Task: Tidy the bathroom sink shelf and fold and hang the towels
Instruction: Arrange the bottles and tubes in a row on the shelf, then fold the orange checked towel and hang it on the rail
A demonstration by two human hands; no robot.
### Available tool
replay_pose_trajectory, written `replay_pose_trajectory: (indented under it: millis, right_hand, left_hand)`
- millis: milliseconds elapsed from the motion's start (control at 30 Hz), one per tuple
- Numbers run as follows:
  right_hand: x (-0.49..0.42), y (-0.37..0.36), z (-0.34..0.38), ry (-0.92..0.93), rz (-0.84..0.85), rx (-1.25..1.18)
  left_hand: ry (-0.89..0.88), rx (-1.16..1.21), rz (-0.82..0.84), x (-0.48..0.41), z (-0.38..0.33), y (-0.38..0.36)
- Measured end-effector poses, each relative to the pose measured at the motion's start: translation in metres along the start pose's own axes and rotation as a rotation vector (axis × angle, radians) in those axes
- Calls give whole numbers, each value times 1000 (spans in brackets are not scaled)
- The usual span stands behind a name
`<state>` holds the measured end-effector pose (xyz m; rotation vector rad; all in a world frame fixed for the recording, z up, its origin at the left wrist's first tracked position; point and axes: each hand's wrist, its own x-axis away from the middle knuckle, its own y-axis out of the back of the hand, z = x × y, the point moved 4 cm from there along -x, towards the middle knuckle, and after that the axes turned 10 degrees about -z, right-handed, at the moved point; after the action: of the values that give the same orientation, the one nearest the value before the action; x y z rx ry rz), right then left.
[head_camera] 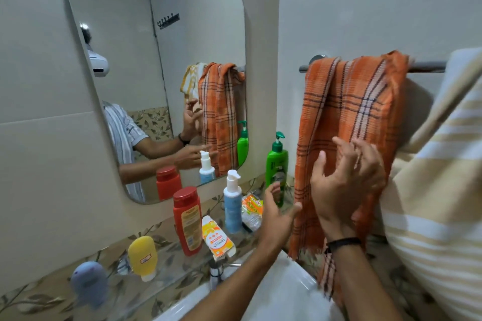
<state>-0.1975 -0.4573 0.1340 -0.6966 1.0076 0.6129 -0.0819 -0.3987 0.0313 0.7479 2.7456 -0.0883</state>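
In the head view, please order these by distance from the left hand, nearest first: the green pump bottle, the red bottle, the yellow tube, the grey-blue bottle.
From the left hand:
1. Green pump bottle, on the shelf just behind the fingers.
2. Red bottle, upright at mid-shelf, to the left.
3. Yellow tube, further left, standing on its cap.
4. Grey-blue bottle, at the shelf's far left end.
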Motion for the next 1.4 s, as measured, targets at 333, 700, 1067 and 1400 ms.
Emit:
replay_pose_trajectory:
  millis: [333, 700, 1067, 1400]
  right_hand:
    - [-56, -2, -10, -290, 142, -258]
    - [-51, 23, -12, -497, 207, -215]
    - [-19, 98, 2, -753, 325, -346]
    - [-31, 168, -10, -678, 360, -295]
  left_hand:
    - [4, 113, 20, -50, -74, -54]
    - [-58, 257, 137, -8, -70, -34]
    - [280, 605, 477, 33, -101, -38]
    - [334, 759, 575, 109, -92, -35]
